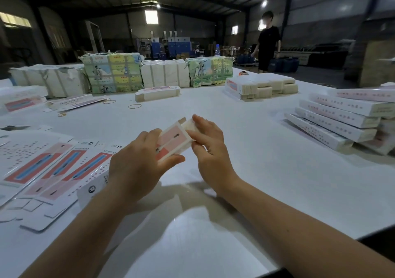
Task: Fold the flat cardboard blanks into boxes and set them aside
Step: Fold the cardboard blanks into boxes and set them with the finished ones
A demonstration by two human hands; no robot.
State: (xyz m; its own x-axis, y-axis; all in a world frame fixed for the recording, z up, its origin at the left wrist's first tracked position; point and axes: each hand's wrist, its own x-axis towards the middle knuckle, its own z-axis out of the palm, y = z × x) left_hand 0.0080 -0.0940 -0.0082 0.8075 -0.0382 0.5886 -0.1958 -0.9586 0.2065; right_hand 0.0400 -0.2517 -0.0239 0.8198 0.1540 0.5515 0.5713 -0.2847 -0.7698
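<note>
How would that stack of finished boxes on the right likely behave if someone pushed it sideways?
The stack of finished boxes probably slides apart rather than moving as one: the layers already sit staggered. Each looks hollow thin card, so likely light and easily dented. The white table looks glossy, so little friction.

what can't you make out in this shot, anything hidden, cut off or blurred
Head view only:
- Box: near end hidden by left hand; far end partly covered by right hand.
- Flat blanks: cut off by the left edge; small print unreadable.
- Folded boxes: cut off by the right edge.
- Far bundles: print blurred.
</note>
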